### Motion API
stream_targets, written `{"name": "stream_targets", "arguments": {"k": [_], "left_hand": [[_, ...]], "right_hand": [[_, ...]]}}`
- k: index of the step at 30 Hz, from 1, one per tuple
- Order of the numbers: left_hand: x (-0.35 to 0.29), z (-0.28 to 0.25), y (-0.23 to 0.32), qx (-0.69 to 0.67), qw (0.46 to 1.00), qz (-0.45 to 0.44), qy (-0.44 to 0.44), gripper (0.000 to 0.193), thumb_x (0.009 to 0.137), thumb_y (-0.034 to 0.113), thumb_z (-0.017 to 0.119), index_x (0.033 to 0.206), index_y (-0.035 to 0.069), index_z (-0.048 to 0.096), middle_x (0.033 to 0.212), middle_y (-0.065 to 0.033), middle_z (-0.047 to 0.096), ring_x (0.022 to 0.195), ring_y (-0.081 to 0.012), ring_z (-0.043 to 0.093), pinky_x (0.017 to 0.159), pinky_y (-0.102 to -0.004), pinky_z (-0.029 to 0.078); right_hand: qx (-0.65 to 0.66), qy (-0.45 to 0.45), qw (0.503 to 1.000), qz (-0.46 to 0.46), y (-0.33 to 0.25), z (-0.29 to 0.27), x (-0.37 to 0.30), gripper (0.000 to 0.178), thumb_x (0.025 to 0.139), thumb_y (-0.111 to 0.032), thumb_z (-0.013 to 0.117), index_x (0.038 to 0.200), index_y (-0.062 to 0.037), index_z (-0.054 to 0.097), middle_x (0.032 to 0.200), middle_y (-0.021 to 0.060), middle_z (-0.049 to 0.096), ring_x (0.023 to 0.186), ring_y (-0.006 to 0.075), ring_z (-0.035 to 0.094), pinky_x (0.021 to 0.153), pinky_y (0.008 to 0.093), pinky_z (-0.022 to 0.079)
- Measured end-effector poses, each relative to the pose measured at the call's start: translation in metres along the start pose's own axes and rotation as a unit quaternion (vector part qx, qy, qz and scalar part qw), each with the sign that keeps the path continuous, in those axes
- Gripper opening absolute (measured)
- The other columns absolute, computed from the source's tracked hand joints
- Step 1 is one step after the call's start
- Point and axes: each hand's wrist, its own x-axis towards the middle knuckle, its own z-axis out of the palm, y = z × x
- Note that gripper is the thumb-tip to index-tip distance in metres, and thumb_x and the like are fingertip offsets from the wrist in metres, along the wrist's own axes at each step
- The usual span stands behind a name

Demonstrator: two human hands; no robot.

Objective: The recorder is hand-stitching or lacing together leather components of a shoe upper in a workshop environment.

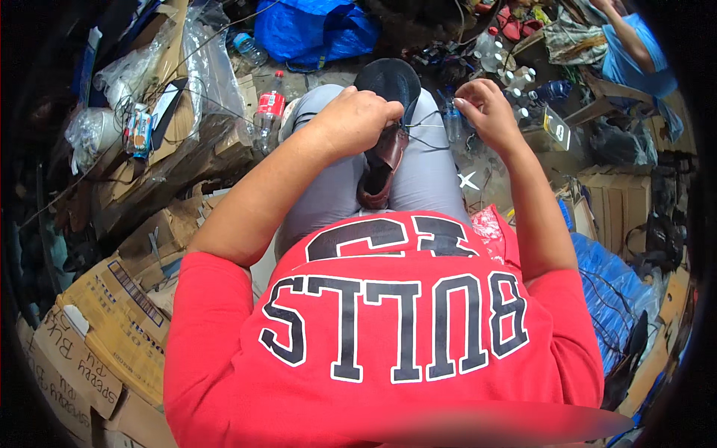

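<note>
A brown leather shoe rests between my knees, its opening toward me. Its black sole stands out beyond the far end; I cannot tell how far the two are joined. My left hand is closed in a fist over the place where shoe and sole meet, and what sits inside its fingers is hidden. Dark thread loops from the shoe across my right thigh. Off to the right, my right hand is raised with thumb and fingers pinched, apparently on the thread's far part.
A red-labelled bottle stands beside my left knee. Several small bottles cluster beyond my right hand. A blue plastic bag lies ahead, cardboard at the left. Another person's arm shows at the far right.
</note>
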Motion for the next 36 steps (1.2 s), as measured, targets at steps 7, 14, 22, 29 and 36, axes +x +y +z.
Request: {"name": "stream_targets", "arguments": {"k": [7,14,22,29,36], "left_hand": [[0.000,0.000,-0.001,-0.024,1.000,0.009,-0.003,0.006,0.082,0.012,0.053,0.084,0.007,0.054,0.074,-0.0131,0.061,0.080,-0.0333,0.060,0.068,-0.0441,0.043],[-0.045,-0.004,-0.036,0.034,0.999,0.016,0.037,0.012,0.079,0.008,0.049,0.089,0.010,0.056,0.078,-0.0130,0.062,0.081,-0.0325,0.060,0.072,-0.0447,0.044],[-0.150,-0.092,-0.063,-0.328,0.875,-0.263,0.240,0.009,0.085,0.012,0.064,0.082,0.004,0.062,0.076,0.0044,0.056,0.070,-0.0041,0.047,0.067,-0.0213,0.039],[-0.074,-0.120,0.020,-0.738,0.651,-0.016,0.174,0.013,0.088,0.016,0.061,0.086,0.003,0.058,0.077,-0.0055,0.057,0.075,-0.0168,0.057,0.072,-0.0285,0.045],[-0.140,-0.137,-0.027,0.068,0.984,-0.158,0.055,0.006,0.077,-0.001,0.059,0.083,-0.001,0.061,0.074,-0.0072,0.057,0.074,-0.0194,0.058,0.067,-0.0313,0.047]], "right_hand": [[-0.225,-0.160,0.930,-0.242,-0.048,0.014,-0.020,0.008,0.080,-0.011,0.053,0.085,-0.0124,0.058,0.080,0.0061,0.064,0.087,0.0248,0.060,0.082,0.0385,0.037],[-0.200,-0.136,0.929,-0.278,-0.011,0.020,-0.022,0.008,0.077,-0.005,0.055,0.082,-0.0112,0.053,0.075,0.0071,0.062,0.081,0.0252,0.058,0.081,0.0377,0.038],[0.423,0.006,0.888,0.181,0.052,-0.043,-0.027,0.013,0.082,-0.013,0.065,0.087,-0.0015,0.063,0.084,0.0009,0.063,0.088,0.0124,0.059,0.080,0.0282,0.045],[0.804,-0.045,0.592,0.029,-0.038,-0.011,-0.007,0.021,0.094,-0.026,0.051,0.091,-0.0066,0.057,0.087,0.0049,0.062,0.080,0.0155,0.058,0.082,0.0329,0.046],[0.113,-0.190,0.975,0.031,0.065,-0.033,-0.058,0.026,0.087,-0.025,0.062,0.104,-0.0057,0.065,0.092,0.0040,0.066,0.085,0.0118,0.058,0.079,0.0268,0.045]]}}
